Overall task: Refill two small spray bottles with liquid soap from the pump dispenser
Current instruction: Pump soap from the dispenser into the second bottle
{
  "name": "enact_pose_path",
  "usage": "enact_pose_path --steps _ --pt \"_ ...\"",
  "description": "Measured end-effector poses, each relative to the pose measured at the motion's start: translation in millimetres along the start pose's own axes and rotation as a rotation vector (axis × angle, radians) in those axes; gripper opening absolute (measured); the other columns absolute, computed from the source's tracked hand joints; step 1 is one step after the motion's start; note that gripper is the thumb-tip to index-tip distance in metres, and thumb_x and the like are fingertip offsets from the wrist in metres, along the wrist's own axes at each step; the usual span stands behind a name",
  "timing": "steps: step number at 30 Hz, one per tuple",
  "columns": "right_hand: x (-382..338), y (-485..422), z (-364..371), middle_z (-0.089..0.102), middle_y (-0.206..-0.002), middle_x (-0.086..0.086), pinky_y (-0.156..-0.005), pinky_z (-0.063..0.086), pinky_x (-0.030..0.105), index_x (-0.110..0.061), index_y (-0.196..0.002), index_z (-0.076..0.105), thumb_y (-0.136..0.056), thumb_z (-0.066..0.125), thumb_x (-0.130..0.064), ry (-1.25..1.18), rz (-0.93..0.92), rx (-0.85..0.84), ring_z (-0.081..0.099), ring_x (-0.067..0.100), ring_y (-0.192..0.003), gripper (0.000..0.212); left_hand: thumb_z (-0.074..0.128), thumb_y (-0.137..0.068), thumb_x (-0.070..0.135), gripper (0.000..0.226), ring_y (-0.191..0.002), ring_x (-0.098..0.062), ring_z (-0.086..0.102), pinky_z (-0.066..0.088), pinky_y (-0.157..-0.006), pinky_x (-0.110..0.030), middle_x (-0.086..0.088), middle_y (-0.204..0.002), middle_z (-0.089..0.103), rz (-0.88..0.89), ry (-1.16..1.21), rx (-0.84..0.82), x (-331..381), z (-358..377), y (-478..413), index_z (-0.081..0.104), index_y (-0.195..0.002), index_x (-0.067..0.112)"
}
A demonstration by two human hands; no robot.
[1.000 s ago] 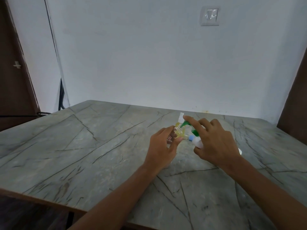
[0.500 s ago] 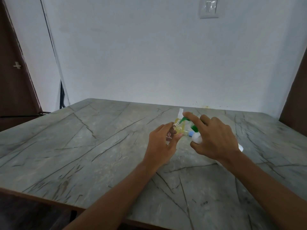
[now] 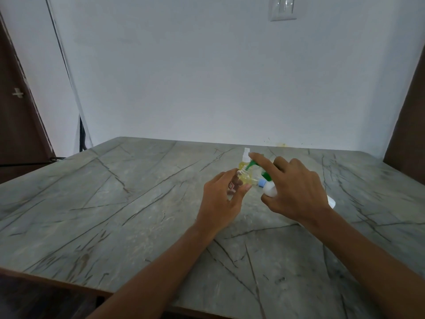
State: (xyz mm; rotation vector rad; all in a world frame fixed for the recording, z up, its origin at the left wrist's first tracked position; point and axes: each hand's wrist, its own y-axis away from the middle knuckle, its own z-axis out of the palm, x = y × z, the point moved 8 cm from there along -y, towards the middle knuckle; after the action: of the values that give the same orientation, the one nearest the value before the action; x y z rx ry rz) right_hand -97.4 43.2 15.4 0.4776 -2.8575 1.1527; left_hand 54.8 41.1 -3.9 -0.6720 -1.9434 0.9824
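- Pale wall behind, with a switch plate high on the right. A dark door stands at the left, and a grey veined stone desk fills the foreground.
- Left hand: its fingers and thumb are curled round a small clear spray bottle. The bottle is held over the middle of the desk with its neck towards the dispenser spout.
- Right hand: it grips the white pump dispenser, which is tilted towards the left hand. The index finger is laid straight along the top of the green pump head, and the other fingers are wrapped round the body.
- Blue part just under the pump head: I cannot tell what it is.
- Second spray bottle: it stands upright on the desk just behind both hands. It has a white spray top and yellowish liquid inside.
- Step in hand, as a judgement: soap is being pumped into the held bottle. The other bottle looks already filled and closed.
- Next move calls for the spout to stay lined up over the narrow neck. It also calls for short presses of the index finger, because thick soap may run down the outside.
- Compared with a second ago: the grips and the finger on the pump match. Both hands sit slightly higher in the view.
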Motion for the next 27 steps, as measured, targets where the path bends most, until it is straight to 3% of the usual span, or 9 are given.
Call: enact_pose_path --steps 2,8,11,18,27 --pt "-0.4 1.2 0.2 0.06 -0.095 0.0 -0.051 0.051 0.032 -0.042 -0.151 0.006 -0.062 0.076 -0.051 0.029 -0.005 -0.008 0.049 0.02 -0.07 0.113 0.055 -0.086 0.049 0.049 -0.079 -0.008 0.063 0.053 -0.068 -0.015 0.002 -0.091 0.069 -0.009 0.004 0.008 -1.3 -0.5 0.2 0.063 -0.112 0.008" --pt "-0.6 1.3 -2.3 0.06 -0.091 0.0 -0.05 0.047 0.03 -0.037 -0.144 0.024 -0.06 0.079 -0.045 0.005 -0.002 0.019 0.041 0.016 -0.068 0.1 0.052 -0.086 0.05 0.051 -0.077 -0.005 0.062 0.048 -0.067 -0.007 0.002 -0.091 0.069 -0.005 -0.004 -0.002 -0.1 0.3 1.3 0.062 -0.113 0.007" --pt "-0.2 0.2 -0.3 0.061 -0.093 -0.001 -0.053 0.051 0.032 -0.037 -0.142 0.024 -0.061 0.079 -0.047 0.004 0.007 -0.001 0.047 0.018 -0.069 0.098 0.057 -0.086 0.049 0.052 -0.078 -0.005 0.062 0.046 -0.068 -0.006 0.001 -0.094 0.07 0.003 -0.024 -0.005 0.0 -0.3 1.0 0.062 -0.114 0.006" --pt "1.4 1.4 -2.0 0.061 -0.094 0.001 -0.057 0.053 0.036 -0.036 -0.131 0.031 -0.06 0.081 -0.046 -0.016 0.042 0.017 0.053 0.023 -0.07 0.087 0.06 -0.082 0.052 0.058 -0.085 -0.008 0.065 0.055 -0.074 -0.017 -0.002 -0.102 0.071 0.004 -0.042 -0.033 0.1 3.4 2.1 0.062 -0.117 0.006" --pt "-3.9 7.3 -9.3 0.064 -0.092 0.004 -0.05 0.048 0.032 -0.035 -0.146 0.023 -0.059 0.084 -0.046 0.074 0.05 0.117 0.056 0.026 -0.07 0.107 0.067 -0.077 0.046 0.054 -0.084 -0.005 0.064 0.045 -0.073 -0.003 0.001 -0.1 0.071 -0.028 -0.073 0.036 3.9 -6.2 0.1 0.064 -0.116 0.009"
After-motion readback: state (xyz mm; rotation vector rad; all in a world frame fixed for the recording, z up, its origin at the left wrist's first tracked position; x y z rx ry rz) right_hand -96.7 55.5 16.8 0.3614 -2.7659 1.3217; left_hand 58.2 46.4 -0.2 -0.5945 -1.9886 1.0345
